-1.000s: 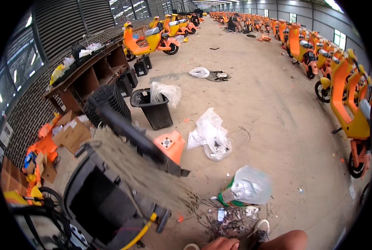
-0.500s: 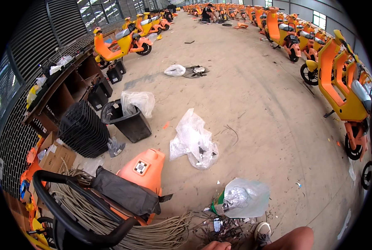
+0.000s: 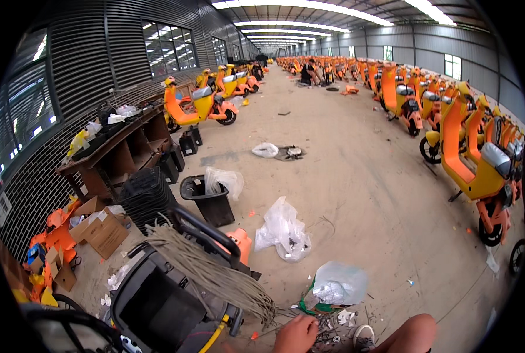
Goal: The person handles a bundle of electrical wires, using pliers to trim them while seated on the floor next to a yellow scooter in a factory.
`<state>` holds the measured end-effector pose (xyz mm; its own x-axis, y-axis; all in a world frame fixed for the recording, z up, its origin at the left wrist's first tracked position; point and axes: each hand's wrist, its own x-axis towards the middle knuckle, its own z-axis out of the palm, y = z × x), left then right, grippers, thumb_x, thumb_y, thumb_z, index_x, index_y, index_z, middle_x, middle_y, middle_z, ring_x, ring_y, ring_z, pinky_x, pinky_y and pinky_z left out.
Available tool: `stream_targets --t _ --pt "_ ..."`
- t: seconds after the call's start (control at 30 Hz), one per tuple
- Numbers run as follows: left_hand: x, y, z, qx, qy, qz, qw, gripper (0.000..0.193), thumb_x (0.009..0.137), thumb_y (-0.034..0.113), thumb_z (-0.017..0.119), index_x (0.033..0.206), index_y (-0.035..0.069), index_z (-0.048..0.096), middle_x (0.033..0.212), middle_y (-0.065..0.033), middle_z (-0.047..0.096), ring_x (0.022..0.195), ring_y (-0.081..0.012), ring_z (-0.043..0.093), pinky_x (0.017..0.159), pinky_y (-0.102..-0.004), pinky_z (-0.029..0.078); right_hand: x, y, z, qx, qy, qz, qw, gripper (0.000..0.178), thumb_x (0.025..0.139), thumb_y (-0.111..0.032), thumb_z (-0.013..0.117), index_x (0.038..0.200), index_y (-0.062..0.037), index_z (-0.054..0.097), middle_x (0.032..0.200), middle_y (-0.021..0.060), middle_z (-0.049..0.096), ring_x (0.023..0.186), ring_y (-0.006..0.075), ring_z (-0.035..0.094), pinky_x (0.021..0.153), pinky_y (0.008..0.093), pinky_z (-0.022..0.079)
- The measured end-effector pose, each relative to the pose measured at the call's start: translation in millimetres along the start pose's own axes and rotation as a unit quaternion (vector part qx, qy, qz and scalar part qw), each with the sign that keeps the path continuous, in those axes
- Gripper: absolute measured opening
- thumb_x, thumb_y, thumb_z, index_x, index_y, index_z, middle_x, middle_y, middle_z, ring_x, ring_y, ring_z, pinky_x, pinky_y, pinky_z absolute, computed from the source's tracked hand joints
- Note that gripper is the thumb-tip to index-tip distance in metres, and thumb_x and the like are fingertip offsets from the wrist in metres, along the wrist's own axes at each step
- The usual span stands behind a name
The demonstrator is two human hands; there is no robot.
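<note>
Your left hand (image 3: pixel 297 335) came up, so more shows, left of the scraps (image 3: pixel 345 318) on the near floor (image 3: pixel 392 288). I can't tell if it's holding something; your right hand is hidden.

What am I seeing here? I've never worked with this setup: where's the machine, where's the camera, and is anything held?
There's no machine, only a person's bare hands. The view is from the left of two fisheye cameras on their head, so straight edges bend. At the lower edge is what looks like the left hand; whether its fingers hold anything is hidden. The right hand isn't visible. Scraps lie on the floor beside a shoe, near a translucent plastic bag. To the left, a grey cable bundle lies across black equipment. Orange-and-yellow scooters line the right side.
</note>
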<state>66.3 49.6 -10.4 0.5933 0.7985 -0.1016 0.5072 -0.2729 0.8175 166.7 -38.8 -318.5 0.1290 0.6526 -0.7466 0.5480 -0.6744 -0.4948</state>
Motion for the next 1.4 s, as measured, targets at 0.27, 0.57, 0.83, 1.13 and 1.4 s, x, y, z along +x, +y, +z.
stream_targets --t 0.27,0.57,0.83,1.13,1.4 --pt "-18 2 4 -0.010 0.030 0.023 0.999 0.025 0.087 0.028 0.059 0.098 0.008 0.068 0.079 -0.0164 0.066 0.075 -0.0337 0.065 0.067 -0.0403 0.050 -74 71 -6 0.082 -0.156 -0.044 0.983 0.034 0.089 -0.038 0.053 0.090 -0.0068 0.067 0.080 0.0085 0.069 0.069 0.0262 0.063 0.067 0.0459 0.048" --pt "-18 -17 -21 -0.299 0.090 -0.020 0.950 0.018 0.091 0.016 0.058 0.093 -0.001 0.064 0.071 -0.0042 0.060 0.058 -0.0117 0.057 0.050 -0.0260 0.045 -268 -11 -105 0.189 0.149 -0.014 0.971 0.036 0.086 -0.041 0.067 0.080 -0.0056 0.067 0.058 0.0025 0.059 0.050 0.0138 0.055 0.051 0.0285 0.045" --pt "-62 51 -40 -0.529 0.103 -0.024 0.842 0.015 0.094 0.016 0.054 0.098 0.003 0.059 0.071 -0.0015 0.054 0.058 -0.0126 0.053 0.051 -0.0267 0.042 -483 -53 -179 0.282 0.232 -0.346 0.865 0.031 0.086 -0.023 0.071 0.108 -0.0022 0.064 0.140 0.0088 0.045 0.119 0.0179 0.047 0.101 0.0316 0.036" --pt "-147 137 -72 -0.545 0.078 -0.013 0.835 0.009 0.099 0.017 0.048 0.104 0.009 0.049 0.073 -0.0013 0.048 0.058 -0.0122 0.048 0.049 -0.0269 0.037 -462 -99 -177 0.592 -0.255 -0.402 0.650 0.047 0.090 -0.023 0.060 0.130 -0.0048 0.044 0.154 0.0178 0.022 0.136 0.0432 0.032 0.107 0.0583 0.031" --pt "-172 148 -92 -0.565 0.174 0.004 0.807 0.013 0.100 0.017 0.044 0.105 0.005 0.048 0.075 -0.0013 0.046 0.056 -0.0101 0.042 0.049 -0.0250 0.033 -435 -140 -170 0.538 -0.336 -0.335 0.696 0.018 0.088 -0.025 0.061 0.080 -0.0086 0.062 0.149 0.0155 0.032 0.136 0.0427 0.033 0.106 0.0597 0.030"
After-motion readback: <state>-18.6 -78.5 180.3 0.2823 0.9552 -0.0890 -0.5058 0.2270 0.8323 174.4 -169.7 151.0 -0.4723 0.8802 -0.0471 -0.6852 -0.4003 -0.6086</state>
